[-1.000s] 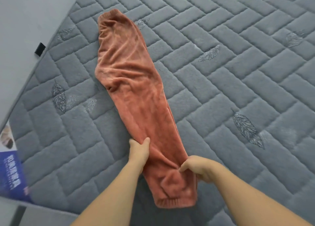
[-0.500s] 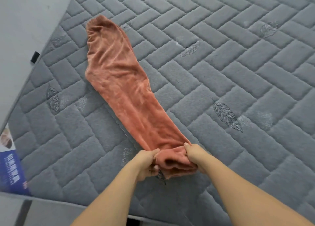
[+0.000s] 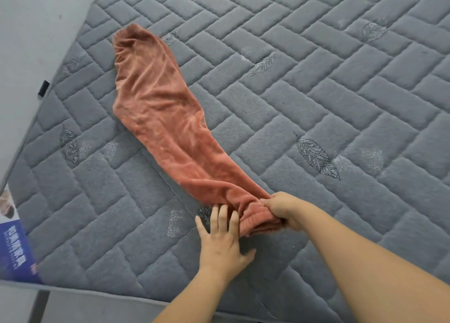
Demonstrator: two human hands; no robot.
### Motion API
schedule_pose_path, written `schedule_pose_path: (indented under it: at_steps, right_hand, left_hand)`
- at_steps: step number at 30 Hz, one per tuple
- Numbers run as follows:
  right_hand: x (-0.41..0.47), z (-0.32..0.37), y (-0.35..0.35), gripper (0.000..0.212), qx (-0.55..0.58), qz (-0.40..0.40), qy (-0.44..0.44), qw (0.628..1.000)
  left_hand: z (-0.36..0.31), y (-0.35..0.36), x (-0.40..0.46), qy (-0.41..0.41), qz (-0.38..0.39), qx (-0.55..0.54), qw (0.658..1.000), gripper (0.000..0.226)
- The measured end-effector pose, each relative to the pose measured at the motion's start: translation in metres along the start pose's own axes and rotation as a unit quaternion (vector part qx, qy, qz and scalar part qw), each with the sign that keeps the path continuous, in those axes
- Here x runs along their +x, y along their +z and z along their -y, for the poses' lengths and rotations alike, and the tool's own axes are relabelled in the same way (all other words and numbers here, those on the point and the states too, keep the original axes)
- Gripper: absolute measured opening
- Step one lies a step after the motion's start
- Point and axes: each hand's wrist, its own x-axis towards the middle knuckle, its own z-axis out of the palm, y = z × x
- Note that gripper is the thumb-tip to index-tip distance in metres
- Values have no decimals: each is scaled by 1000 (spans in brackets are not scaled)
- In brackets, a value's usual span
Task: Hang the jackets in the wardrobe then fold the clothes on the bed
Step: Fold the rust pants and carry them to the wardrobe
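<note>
A pair of rust-orange fleece trousers [image 3: 160, 118], folded lengthwise, lies stretched diagonally across the grey quilted mattress [image 3: 316, 91], waistband at the far left. Its near cuff end is bunched up. My right hand [image 3: 280, 208] grips that bunched cuff end. My left hand [image 3: 221, 240] lies flat on the mattress just left of the cuff, fingers straight, fingertips touching the cloth's edge.
A grey wall [image 3: 36, 30] runs along the mattress's left side. A blue printed box or card [image 3: 14, 254] sits at the lower left by the bed's near edge. Grey floor shows below the mattress edge.
The cuff end was gathered up by both hands. My left hand has since let go and flattened on the mattress; my right hand still grips the bunched cuff.
</note>
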Motion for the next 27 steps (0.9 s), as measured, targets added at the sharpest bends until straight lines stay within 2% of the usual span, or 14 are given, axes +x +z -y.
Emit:
schedule_pose_path:
  at_steps: [4,6,9,11,13,14,16,18,20,22,25,27]
  right_hand:
    - [4,-8,-7,26,5,-33,-29,999]
    - [6,-13,-12,14,17,-42,-50,998]
    - [9,-20,-22,12,-55,-51,-74,994]
    - [8,-24,-27,12,-86,-52,-73,992]
    - [2,-27,-37,16,-150,-39,-35,987]
    - [-7,-29,-46,19,-195,-5,6,981]
    - [-30,-37,-68,26,-266,117,115,950]
    - [-53,-48,-91,30,-291,211,193,913]
    - [-68,-50,-104,29,-266,225,209,914]
    - [-77,-34,-108,23,-211,195,177,941]
    - [-79,12,-102,25,-121,108,91,983]
    - [-78,52,-90,33,-30,89,41,995]
  left_hand:
    - [-27,-3,28,-35,-6,12,999,53]
    - [-31,0,36,-9,7,19,1000,44]
    - [-33,-4,44,14,9,61,998,29]
    - [-36,-14,52,29,67,66,995,16]
    - [-42,-19,50,79,176,32,981,26]
    - [-50,-25,46,110,229,2,967,30]
    - [-76,-39,30,148,350,-71,922,30]
    - [-101,-49,16,122,486,-160,850,16]
    - [-113,-67,13,55,569,-260,778,4]
    - [-100,-91,26,-1,580,-347,737,16]
    - [-46,-134,58,-59,535,-457,708,31]
    - [1,-162,75,-82,498,-508,697,32]
